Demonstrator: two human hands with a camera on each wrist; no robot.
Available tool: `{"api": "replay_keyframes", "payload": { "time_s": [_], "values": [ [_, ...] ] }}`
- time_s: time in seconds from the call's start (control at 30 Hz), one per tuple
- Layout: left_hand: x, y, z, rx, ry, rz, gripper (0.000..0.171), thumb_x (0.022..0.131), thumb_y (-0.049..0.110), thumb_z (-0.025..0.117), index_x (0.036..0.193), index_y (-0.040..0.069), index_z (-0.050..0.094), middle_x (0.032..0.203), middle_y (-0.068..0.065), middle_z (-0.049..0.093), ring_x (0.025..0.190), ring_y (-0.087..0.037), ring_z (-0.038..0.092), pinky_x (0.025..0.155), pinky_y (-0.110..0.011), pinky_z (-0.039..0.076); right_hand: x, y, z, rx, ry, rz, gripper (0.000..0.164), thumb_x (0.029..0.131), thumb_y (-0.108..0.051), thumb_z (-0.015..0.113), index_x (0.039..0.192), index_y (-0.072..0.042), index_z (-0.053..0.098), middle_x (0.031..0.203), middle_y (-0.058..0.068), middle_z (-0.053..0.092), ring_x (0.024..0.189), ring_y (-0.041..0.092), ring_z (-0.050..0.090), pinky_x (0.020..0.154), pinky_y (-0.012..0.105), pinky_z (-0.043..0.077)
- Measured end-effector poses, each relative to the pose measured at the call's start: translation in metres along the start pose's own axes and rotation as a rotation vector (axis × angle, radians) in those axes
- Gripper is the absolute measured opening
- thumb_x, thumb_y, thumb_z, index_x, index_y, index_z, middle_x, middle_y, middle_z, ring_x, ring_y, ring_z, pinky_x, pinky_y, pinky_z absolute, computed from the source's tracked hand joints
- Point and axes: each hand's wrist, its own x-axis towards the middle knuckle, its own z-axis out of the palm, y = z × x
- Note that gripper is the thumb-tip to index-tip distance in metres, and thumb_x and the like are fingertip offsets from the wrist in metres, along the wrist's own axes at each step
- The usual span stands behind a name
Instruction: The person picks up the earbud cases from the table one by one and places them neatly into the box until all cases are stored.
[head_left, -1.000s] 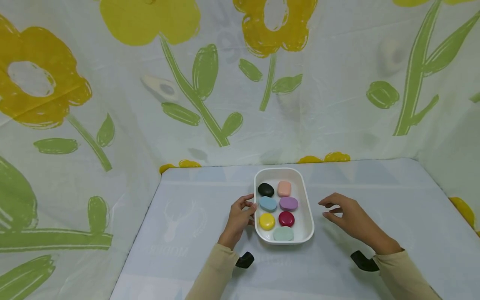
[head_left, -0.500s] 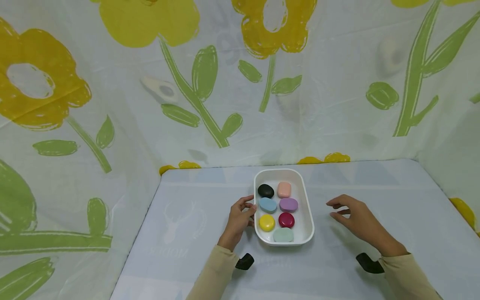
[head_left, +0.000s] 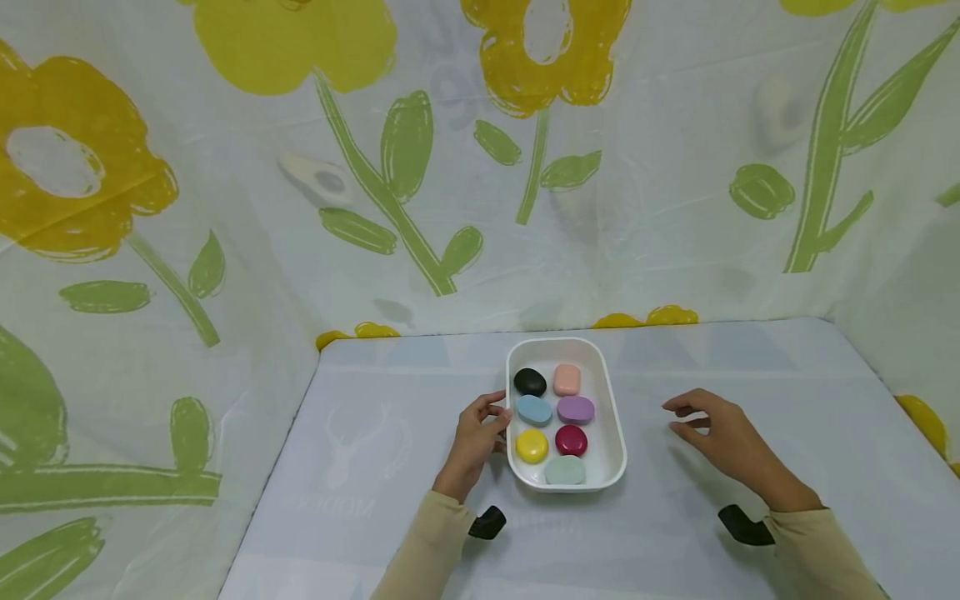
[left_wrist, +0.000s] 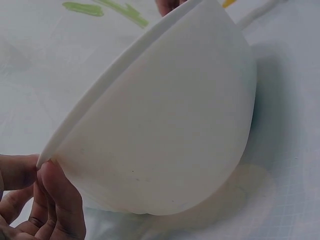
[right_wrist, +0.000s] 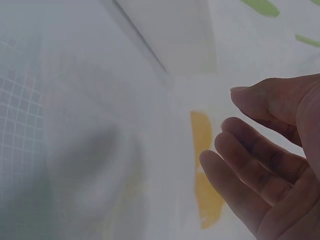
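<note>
My left hand (head_left: 472, 437) pinches the left rim of a white tray (head_left: 617, 442) between thumb and fingers. In the left wrist view the tray's white outer wall (left_wrist: 165, 115) fills the middle, with the thumb above the rim and fingers below it. Inside lie several smooth, rounded pieces: black (head_left: 530, 382), pink (head_left: 567, 379), blue (head_left: 534, 410), purple (head_left: 576, 409), yellow (head_left: 532, 446), dark red (head_left: 572, 440) and pale green (head_left: 565, 469). My right hand (head_left: 720, 437) hovers over the table right of the tray, fingers loosely bent, holding nothing.
The pale table (head_left: 390, 533) carries a faint deer print at left. Behind and beside it hang white curtains (head_left: 660, 233) with yellow flowers and green leaves. A black wrist device (head_left: 489, 522) sits under the left sleeve, another (head_left: 745, 527) under the right.
My right hand has drawn away to the right, farther from the tray. The left hand keeps its hold on the rim, and the pieces lie as before.
</note>
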Motion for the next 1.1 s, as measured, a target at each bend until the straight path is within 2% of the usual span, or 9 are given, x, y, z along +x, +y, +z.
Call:
{"api": "replay_keyframes", "payload": {
  "time_s": [0.8,1.1],
  "values": [
    [0.001,-0.001,-0.004,-0.031,-0.013,-0.002,0.042,0.106,0.006,0.064,0.147,0.003,0.058,0.11,-0.011,0.06,0.069,-0.015,0.056,0.054,-0.022,0.054,0.002,0.011,-0.004,-0.026,-0.01,0.018,0.032,0.083,0.009,0.083,0.113,0.0,0.073,0.109,0.013,0.074,0.093,0.032,0.073,0.074,0.022,0.061],
    [0.001,-0.006,-0.003,-0.054,-0.023,-0.019,0.043,0.108,0.013,0.062,0.15,0.006,0.056,0.115,-0.015,0.063,0.072,-0.014,0.057,0.059,-0.022,0.054,-0.002,0.017,-0.006,-0.019,-0.006,0.047,0.032,0.085,0.008,0.082,0.115,0.0,0.073,0.111,0.015,0.074,0.095,0.029,0.07,0.076,0.017,0.058]
  ]
}}
